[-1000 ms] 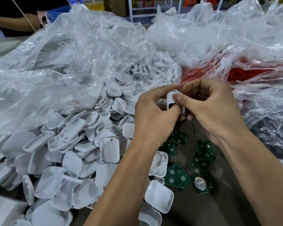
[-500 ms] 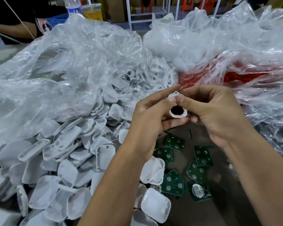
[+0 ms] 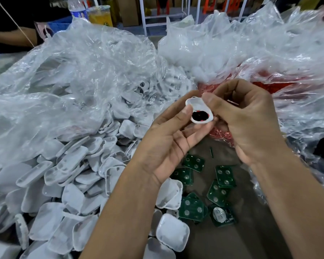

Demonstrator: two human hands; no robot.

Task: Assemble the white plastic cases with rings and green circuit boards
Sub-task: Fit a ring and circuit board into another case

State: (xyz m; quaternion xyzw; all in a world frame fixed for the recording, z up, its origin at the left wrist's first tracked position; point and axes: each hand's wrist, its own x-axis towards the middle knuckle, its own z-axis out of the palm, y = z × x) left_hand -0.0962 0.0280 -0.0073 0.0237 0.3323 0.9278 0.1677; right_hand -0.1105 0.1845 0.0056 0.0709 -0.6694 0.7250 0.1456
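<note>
White case (image 3: 198,109) between both hands, far edge behind right hand (image 3: 251,116) thumb.

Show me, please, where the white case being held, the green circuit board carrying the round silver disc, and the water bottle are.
white case (image 3: 196,106): head view, on its inner floor.
green circuit board (image 3: 229,219): head view, on its green corner.
water bottle (image 3: 76,6): head view, on its clear body.
</note>
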